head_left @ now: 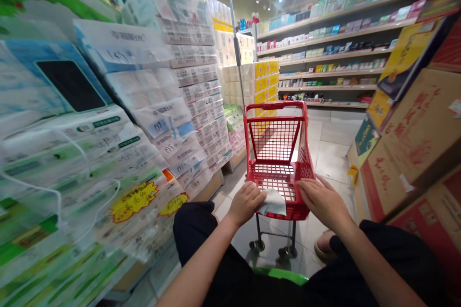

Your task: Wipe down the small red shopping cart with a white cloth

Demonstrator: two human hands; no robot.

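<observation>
A small red shopping cart (274, 140) with plastic mesh sides stands right in front of me, its handle on the far side. My left hand (248, 202) rests at the near left rim of the basket, fingers closed on a whitish cloth (273, 203). The cloth drapes over the near rim and hangs partly down its front. At the near right corner, my right hand (326, 201) grips the basket's rim, with its fingertips bent over the edge. Nothing lies inside the part of the basket that shows. A metal pole (236, 43) rises along the cart's left side.
Stacked tissue packs (196, 91) line the left, with a dark phone (71, 85) and a white cable (86, 160) on them. Cardboard boxes (421, 139) are piled on the right. Stocked shelves (331, 50) stand at the back. A green seat edge (281, 275) shows beneath me.
</observation>
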